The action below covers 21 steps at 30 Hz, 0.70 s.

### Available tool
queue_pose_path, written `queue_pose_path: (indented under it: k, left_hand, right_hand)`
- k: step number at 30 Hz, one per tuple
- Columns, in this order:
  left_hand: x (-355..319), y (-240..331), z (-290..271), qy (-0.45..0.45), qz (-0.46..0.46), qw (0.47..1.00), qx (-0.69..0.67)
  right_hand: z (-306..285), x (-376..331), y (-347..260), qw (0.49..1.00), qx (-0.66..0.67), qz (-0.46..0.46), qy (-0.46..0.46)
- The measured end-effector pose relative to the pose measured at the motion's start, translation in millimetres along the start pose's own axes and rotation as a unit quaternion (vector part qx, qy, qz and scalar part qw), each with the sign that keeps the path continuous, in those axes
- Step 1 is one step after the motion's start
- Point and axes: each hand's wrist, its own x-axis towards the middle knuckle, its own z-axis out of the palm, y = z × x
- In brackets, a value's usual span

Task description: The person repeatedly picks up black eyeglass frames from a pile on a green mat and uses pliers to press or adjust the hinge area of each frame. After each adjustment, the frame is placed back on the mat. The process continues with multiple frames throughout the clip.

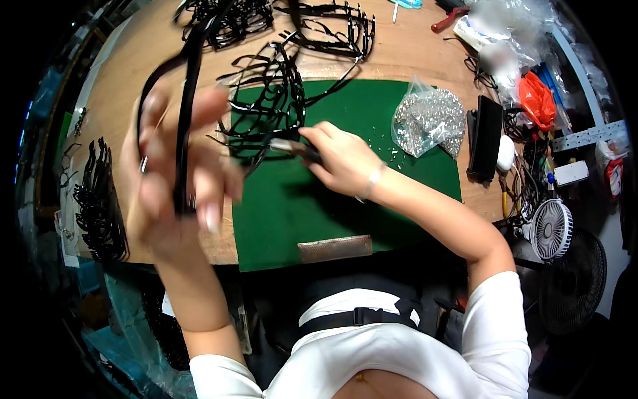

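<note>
Raised close to the camera, my left hand [149,209] is blurred, its fingers around a black eyeglass frame [188,120]. Part of that frame runs past the upper edge of the picture. Lower down, over the green mat [279,229], my right hand [349,156] is closed on a small hand tool [289,146] with a metal head and a dark handle; its exact kind is blurred. Just beyond the tool lies a heap of black eyeglass frames [269,100], partly on the mat. A clear bag of small silvery parts [425,123] rests to the right of my right hand.
More black frames [332,30] are piled at the back of the wooden table [146,60], and a stack [100,206] lies at its left edge. A black case [485,136], cables, a red bag [537,100] and a white fan [551,229] crowd the right side.
</note>
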Motion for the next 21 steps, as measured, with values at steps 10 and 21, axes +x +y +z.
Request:
queue_pose_path:
  k: [10,21]
  left_hand:
    - [-98,-52,87,0.244,-0.27,0.908,0.208]
    - [-102,-88,107,0.128,-0.262,0.936,0.199]
  right_hand:
    - [-71,-123,19,0.965,0.048,0.257,-0.035]
    - [-41,-116,22,0.976,-0.076,0.187,-0.077]
